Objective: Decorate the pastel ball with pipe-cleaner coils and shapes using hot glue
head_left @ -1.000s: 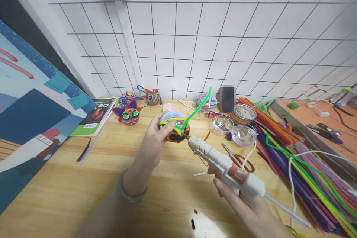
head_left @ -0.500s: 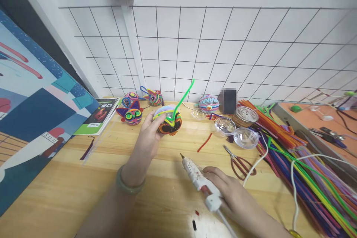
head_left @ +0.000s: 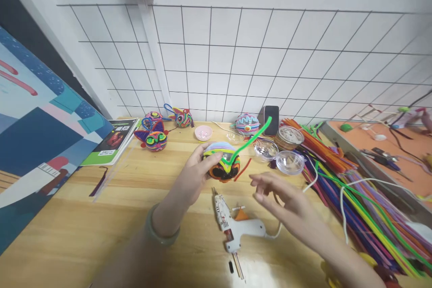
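Note:
My left hand (head_left: 194, 173) grips a ball wrapped in colourful pipe cleaners (head_left: 221, 174), its thumb pressed on the top. From the ball a bright green pipe cleaner (head_left: 253, 141) sticks up to the right, bent in a V at its base. My right hand (head_left: 281, 191) is in the air to the right of the ball, fingers apart and nothing in them. Below both hands a white hot glue gun (head_left: 229, 225) lies on its side on the wooden table, a glue stick poking out of its rear. A short red-brown pipe cleaner piece (head_left: 243, 169) lies just beyond the ball.
Finished pipe-cleaner balls (head_left: 156, 141) stand at the back left near a book (head_left: 113, 141). Clear plastic half-shells (head_left: 290, 163), a spool (head_left: 289, 137) and a pink dish (head_left: 203, 133) sit behind. Bundled pipe cleaners (head_left: 364, 216) and a white cord (head_left: 343, 207) cover the right side.
My right hand has let go of the glue gun, which now lies on the table, and has risen toward the ball. My left hand with the ball has shifted right and slightly nearer.

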The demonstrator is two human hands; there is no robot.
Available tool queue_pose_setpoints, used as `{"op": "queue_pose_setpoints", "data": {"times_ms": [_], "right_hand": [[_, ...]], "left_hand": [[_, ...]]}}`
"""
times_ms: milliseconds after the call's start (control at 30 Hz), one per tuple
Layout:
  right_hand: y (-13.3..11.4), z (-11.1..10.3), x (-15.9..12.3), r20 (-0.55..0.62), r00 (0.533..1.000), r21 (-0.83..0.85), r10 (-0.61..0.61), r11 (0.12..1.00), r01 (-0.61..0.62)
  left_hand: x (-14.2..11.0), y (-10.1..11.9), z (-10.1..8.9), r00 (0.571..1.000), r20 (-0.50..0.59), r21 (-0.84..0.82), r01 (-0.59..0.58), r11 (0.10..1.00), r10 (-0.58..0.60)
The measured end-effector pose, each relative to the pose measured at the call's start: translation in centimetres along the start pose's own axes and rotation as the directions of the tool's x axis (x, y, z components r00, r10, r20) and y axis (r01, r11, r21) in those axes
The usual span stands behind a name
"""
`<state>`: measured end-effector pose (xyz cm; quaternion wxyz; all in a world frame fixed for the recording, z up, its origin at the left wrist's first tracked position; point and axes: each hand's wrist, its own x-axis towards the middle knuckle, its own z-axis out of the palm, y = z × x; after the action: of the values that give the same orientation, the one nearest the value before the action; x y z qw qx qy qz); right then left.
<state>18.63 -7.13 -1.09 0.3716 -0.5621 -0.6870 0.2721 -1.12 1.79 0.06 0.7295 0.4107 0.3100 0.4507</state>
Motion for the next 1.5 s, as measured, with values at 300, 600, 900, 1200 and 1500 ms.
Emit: {"op": "queue_pose_setpoints", "data": {"times_ms": [300, 600, 900, 1200, 1500], "right_hand": [[-3.2, -0.1, 2.4, -0.13, 0.977, 0.291, 0.17, 0.948, -0.127], [-2.8, 0.0, 2.5, -0.163, 0.975, 0.274, 0.148, 0.957, -0.1], [-2.7, 0.5, 2.6, -0.147, 0.96, 0.425, 0.238, 0.892, -0.156], [-2.6, 0.7, 2.6, -0.163, 0.961, 0.397, 0.222, 0.907, -0.142], [-1.9, 0.6, 2.0, -0.141, 0.976, 0.256, 0.164, 0.959, -0.124]], "left_hand": [[-0.3, -1.6, 1.0, 0.999, 0.04, 0.132, -0.008, 0.991, 0.002], [-0.1, -1.7, 1.0, 1.0, 0.019, 0.205, -0.022, 0.979, 0.019], [-0.1, -1.7, 1.1, 1.0, 0.019, 0.192, -0.009, 0.981, 0.006], [-0.1, -1.8, 1.0, 1.0, 0.014, 0.169, 0.02, 0.985, -0.023], [-0.2, -1.8, 1.0, 0.998, 0.059, 0.198, 0.024, 0.98, -0.036]]}}
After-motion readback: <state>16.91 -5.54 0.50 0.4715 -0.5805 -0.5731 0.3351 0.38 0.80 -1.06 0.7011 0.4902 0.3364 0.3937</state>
